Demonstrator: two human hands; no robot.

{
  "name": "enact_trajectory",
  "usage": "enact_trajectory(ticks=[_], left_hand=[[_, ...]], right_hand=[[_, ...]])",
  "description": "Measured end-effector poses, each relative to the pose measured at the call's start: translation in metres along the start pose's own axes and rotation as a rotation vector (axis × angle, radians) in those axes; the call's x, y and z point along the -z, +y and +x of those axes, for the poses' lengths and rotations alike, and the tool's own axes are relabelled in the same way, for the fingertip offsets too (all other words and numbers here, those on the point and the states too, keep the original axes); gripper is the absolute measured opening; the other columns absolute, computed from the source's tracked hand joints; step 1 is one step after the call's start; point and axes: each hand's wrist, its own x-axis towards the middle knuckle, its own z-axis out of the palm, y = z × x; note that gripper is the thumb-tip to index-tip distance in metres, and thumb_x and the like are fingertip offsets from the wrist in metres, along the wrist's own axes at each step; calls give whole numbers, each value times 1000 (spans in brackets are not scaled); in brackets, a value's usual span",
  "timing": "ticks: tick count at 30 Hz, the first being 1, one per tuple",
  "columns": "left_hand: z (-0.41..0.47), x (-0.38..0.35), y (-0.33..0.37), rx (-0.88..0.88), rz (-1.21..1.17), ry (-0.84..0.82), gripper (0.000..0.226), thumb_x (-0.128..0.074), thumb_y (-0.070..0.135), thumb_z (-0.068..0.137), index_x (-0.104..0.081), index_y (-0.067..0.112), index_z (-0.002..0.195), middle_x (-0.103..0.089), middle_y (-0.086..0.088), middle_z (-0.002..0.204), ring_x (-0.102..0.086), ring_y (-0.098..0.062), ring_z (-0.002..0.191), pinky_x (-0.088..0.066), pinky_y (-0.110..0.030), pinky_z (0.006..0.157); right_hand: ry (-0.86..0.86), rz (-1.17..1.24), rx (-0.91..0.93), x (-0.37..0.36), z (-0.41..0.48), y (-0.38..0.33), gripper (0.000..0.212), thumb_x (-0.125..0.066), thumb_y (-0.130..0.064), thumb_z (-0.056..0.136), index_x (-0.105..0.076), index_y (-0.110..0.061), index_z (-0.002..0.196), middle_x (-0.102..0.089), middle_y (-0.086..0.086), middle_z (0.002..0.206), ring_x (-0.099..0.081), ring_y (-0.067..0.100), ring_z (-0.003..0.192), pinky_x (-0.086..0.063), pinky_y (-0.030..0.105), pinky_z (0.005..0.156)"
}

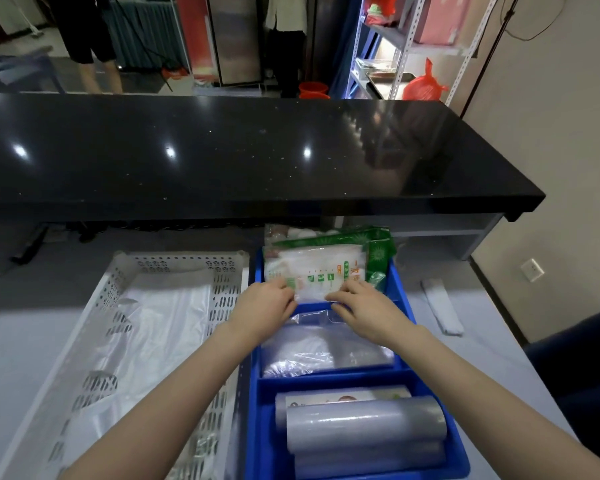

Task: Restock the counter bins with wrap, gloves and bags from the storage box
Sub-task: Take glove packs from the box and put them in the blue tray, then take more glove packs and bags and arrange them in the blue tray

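Observation:
A blue divided bin (329, 375) sits before me. Its far section is stacked with glove packs (317, 266), white with green and orange print. My left hand (265, 303) and my right hand (364, 306) both grip the near edge of the top pack. The middle section holds clear plastic bags (323, 348). The near section holds rolls of cling wrap (361, 424). On the left stands a white perforated storage box (222, 296) with clear plastic bags (153, 327) still in it.
A black stone counter (222, 150) runs across above the work surface. A white flat packet (442, 308) lies to the right of the bin. Shelving (406, 39) and a standing person's legs (94, 57) are in the background.

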Motion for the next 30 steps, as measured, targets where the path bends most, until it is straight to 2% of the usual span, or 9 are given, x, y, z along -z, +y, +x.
enact_trajectory(ticks=[3, 5, 10, 13, 17, 21, 26, 30], left_hand=[[-3, 0, 2, -44, 55, -20, 25, -45, 34, 96, -64, 19, 101, -65, 1, 98, -57, -16, 84, -45, -32, 80], [-7, 3, 1, -52, 68, -36, 27, -45, 36, 95, -62, 20, 109, -65, 1, 104, -57, -17, 94, -44, -34, 86], [-35, 27, -3, 32, -58, 118, 27, -48, 31, 95, -62, 20, 115, -66, 2, 111, -57, -18, 101, -44, -34, 88], [-72, 46, -7, 155, -90, 216, 24, -51, 27, 94, -65, 18, 111, -68, 0, 104, -59, -21, 98, -46, -36, 85], [-142, 63, -5, 395, -139, 383, 19, -54, 23, 92, -67, 17, 105, -70, 1, 98, -60, -19, 94, -48, -35, 82], [-236, 66, 3, 684, -165, 540, 15, -57, 18, 90, -68, 21, 100, -70, 5, 93, -61, -15, 89, -48, -32, 80], [-377, 62, 14, 994, -130, 549, 14, -58, 20, 89, -67, 23, 98, -69, 3, 90, -63, -17, 85, -50, -33, 78], [-491, 49, 26, 1271, -127, 575, 10, -59, 22, 88, -66, 26, 94, -70, 6, 86, -64, -17, 79, -52, -33, 70]], right_hand=[[-113, -56, -58, -4, 5, -10, 42, -37, -46, 98, -48, -28, 134, -53, -2, 125, -48, 21, 116, -44, 45, 94], [-124, -48, -80, -1, 7, -16, 40, -36, -46, 98, -50, -28, 131, -56, 0, 126, -49, 22, 115, -44, 43, 92], [182, -96, -48, 17, -3, -23, 35, -34, -39, 99, -59, -26, 121, -65, -1, 120, -55, 23, 108, -43, 41, 94], [255, -138, 13, 30, -11, -36, 34, -35, -37, 100, -62, -25, 116, -66, -2, 117, -55, 24, 109, -38, 43, 98], [284, -58, 214, 37, -19, -80, 31, -40, -33, 100, -64, -20, 117, -65, 2, 118, -55, 27, 108, -40, 42, 94], [213, 50, 544, 16, -40, -164, 28, -48, -27, 99, -67, -14, 115, -67, 6, 115, -56, 30, 107, -41, 41, 92], [54, 108, 875, -31, -82, -282, 29, -47, -32, 98, -66, -18, 114, -66, 5, 115, -56, 28, 106, -41, 41, 91], [-95, 124, 1064, -80, -118, -355, 26, -51, -31, 96, -68, -16, 109, -67, 9, 107, -58, 29, 100, -44, 40, 87]])
